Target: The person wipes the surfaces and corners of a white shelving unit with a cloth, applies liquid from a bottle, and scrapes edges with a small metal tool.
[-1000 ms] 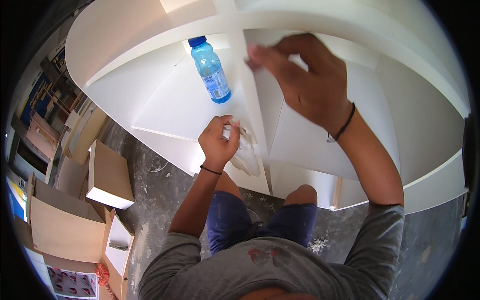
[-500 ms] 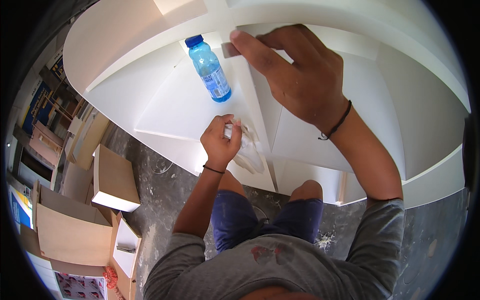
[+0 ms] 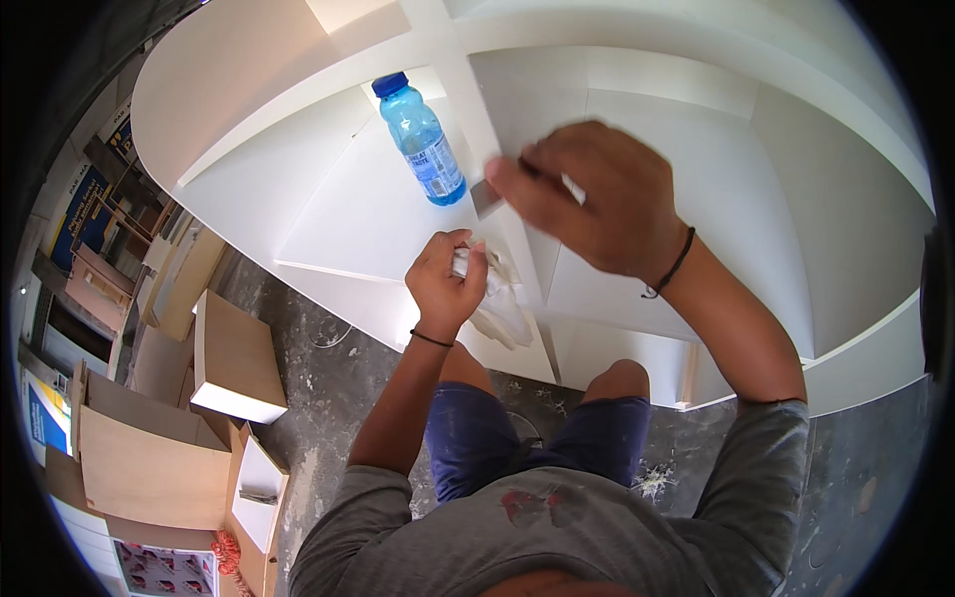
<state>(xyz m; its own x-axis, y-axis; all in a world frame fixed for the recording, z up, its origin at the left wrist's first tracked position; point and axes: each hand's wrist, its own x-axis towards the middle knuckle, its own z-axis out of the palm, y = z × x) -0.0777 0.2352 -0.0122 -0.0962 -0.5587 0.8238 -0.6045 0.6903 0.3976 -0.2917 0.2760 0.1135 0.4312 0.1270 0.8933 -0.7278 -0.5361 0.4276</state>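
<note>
My left hand (image 3: 446,282) is closed around a crumpled white cloth (image 3: 502,308), whose loose end hangs down by the edge of the white panel. My right hand (image 3: 607,204) is raised over the upright divider (image 3: 512,229) of a white curved cabinet (image 3: 338,214). Pinched between its thumb and fingers is a small flat grey piece (image 3: 485,200), too blurred to name exactly. Beyond my left hand, a blue-tinted plastic bottle (image 3: 423,144) with a dark blue cap stands inside the left compartment, some liquid at its bottom.
Curved white rims and walls (image 3: 686,40) surround the compartments. On the floor at left are a box-like wooden panel piece (image 3: 239,358) and several boards (image 3: 149,438). White shavings (image 3: 652,481) lie on the grey concrete floor near my legs.
My right hand has come down along the divider toward me, with the small flat piece still pinched in it. My left hand keeps its grip on the cloth, almost unmoved.
</note>
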